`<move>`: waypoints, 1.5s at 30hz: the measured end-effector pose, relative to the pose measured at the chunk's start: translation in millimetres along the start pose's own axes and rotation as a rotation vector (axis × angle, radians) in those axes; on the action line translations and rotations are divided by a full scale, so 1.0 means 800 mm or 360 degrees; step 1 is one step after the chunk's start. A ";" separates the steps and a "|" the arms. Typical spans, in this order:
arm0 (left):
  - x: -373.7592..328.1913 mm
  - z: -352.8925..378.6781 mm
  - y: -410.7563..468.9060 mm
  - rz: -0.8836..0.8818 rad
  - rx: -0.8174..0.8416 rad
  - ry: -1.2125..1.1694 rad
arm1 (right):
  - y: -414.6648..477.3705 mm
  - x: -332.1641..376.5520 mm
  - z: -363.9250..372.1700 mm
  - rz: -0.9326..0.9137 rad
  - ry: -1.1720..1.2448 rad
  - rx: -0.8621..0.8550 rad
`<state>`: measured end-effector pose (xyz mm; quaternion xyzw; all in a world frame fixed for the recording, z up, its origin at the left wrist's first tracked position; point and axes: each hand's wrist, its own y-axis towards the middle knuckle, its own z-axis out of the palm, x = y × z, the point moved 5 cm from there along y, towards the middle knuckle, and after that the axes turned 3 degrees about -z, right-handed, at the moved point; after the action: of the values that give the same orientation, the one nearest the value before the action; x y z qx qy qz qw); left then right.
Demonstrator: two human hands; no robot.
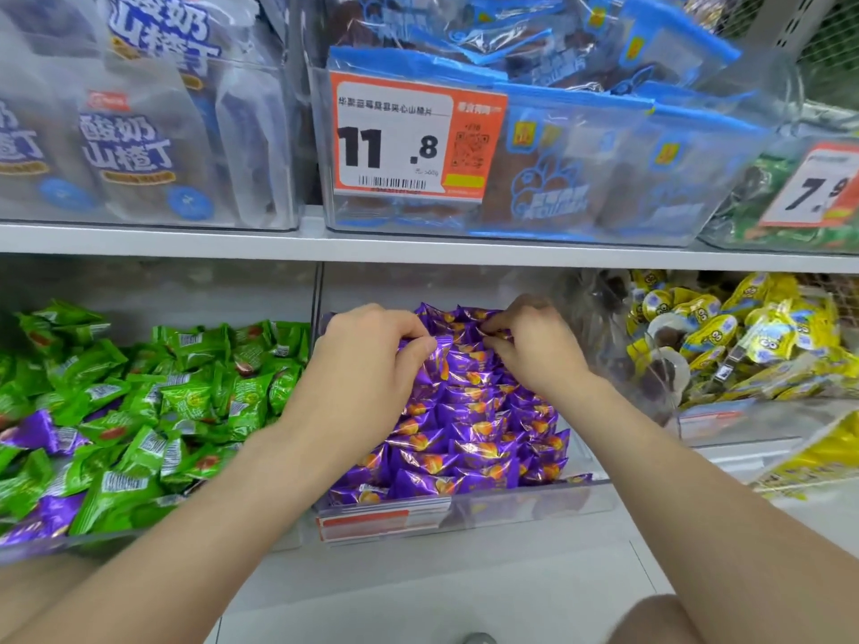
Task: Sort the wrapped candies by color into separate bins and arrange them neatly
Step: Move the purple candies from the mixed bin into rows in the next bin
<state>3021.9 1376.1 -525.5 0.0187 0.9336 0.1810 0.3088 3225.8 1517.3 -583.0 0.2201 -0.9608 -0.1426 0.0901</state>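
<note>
While both hands sit at rear of middle bin (465, 506), left hand (367, 364) and right hand (534, 346) each pinch purple candies (469, 425), fingertips close, not touching. Stray purple candies (32, 434) lie in green-candy bin (69, 541), off to left; left hand nearer.

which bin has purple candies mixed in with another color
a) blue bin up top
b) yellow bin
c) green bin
c: a few purple candies lie among the green candies at the left and front of the green bin.
</note>
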 end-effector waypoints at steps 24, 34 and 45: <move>0.009 0.015 -0.010 -0.0379 0.0233 -0.0737 | -0.044 -0.021 -0.045 0.0367 0.0249 0.0064; -0.001 0.012 -0.011 -0.0247 0.0208 -0.0556 | -0.024 -0.022 -0.013 0.0189 0.0154 0.0081; -0.015 0.012 -0.014 -0.0281 0.0225 -0.0871 | -0.070 0.067 -0.102 0.0038 0.1632 0.0397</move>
<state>3038.0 1366.8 -529.4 0.0069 0.8239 0.0761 0.5616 3220.2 1425.7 -517.7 0.2598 -0.8053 0.1000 0.5234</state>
